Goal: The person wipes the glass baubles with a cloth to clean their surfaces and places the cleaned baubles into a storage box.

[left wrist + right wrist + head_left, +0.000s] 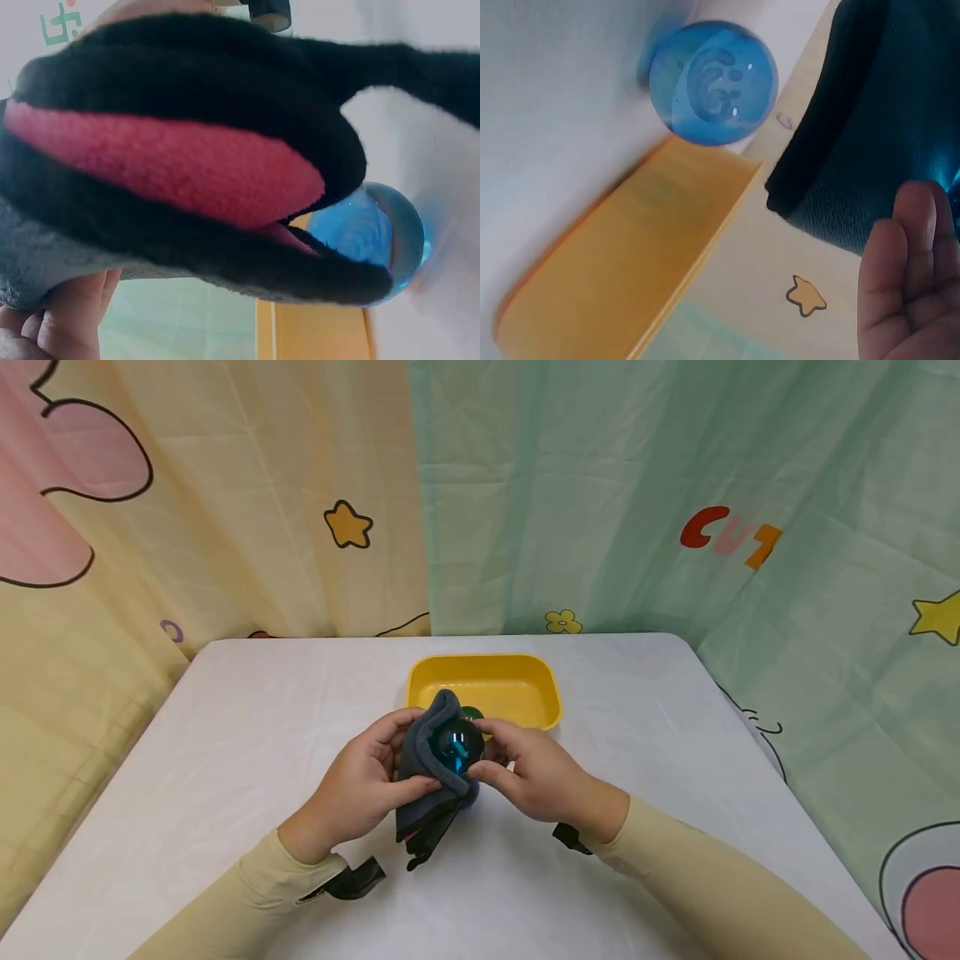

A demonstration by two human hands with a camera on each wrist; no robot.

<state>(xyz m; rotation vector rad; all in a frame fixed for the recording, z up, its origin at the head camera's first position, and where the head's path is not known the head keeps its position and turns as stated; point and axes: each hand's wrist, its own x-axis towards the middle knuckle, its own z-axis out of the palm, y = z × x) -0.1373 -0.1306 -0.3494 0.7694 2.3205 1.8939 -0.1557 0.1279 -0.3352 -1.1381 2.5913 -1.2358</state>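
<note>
In the head view my left hand (356,789) grips a soft blue-grey cloth item (420,760) with dark edges. Its folds hang open in the left wrist view, showing a pink inner side (172,165). A dark teal see-through ball (457,746) sits against the cloth, partly wrapped by it. My right hand (543,772) pinches this ball between thumb and fingers from the right. Several of its fingertips (913,206) overlap the cloth in the right wrist view. A clear blue ball (714,82) shows on the white surface beside a yellow tray (630,247).
The yellow tray (487,664) stands on the white table (300,693) just beyond my hands. A small green rounded shape (472,712) shows behind the held ball, in front of the tray. Patterned curtains (570,485) hang along the table's back and sides.
</note>
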